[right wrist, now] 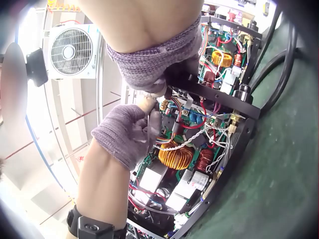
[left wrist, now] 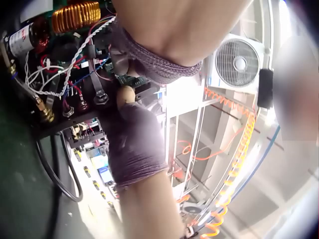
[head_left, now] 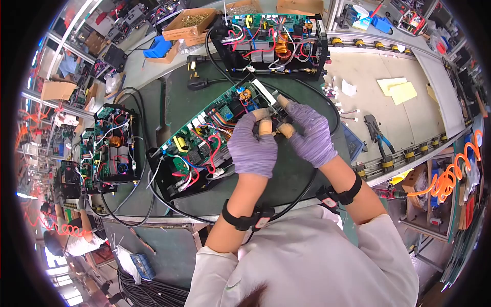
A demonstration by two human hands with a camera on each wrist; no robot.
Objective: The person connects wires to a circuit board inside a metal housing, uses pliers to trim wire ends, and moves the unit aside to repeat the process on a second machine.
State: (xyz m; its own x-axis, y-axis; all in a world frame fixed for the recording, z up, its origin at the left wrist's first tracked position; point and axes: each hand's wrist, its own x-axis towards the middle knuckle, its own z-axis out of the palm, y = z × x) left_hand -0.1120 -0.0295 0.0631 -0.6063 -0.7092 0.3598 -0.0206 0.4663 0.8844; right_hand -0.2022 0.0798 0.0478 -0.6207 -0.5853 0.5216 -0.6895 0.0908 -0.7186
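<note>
An open electronics unit (head_left: 204, 134) in a black frame lies slanted on the green work mat, its circuit board, coils and coloured wires exposed. Both hands wear purple gloves with bare fingertips and meet at the unit's black end panel (right wrist: 214, 94). My right hand (head_left: 310, 132) grips the end panel, its fingers at the panel's edge. On the inner side of that panel, my left hand (head_left: 254, 147) has its thumb and fingertips close together beside the right fingertips; I cannot tell what is between them. An orange wound coil (right wrist: 176, 157) sits near the left hand.
A second open unit (head_left: 273, 43) stands behind, and another (head_left: 116, 146) to the left. Black cables (head_left: 327, 97) loop around the mat. Blue-handled pliers (head_left: 377, 134), yellow paper (head_left: 401, 92) and small connectors lie on the roller line at right. A parts box (head_left: 189, 23) stands at the back.
</note>
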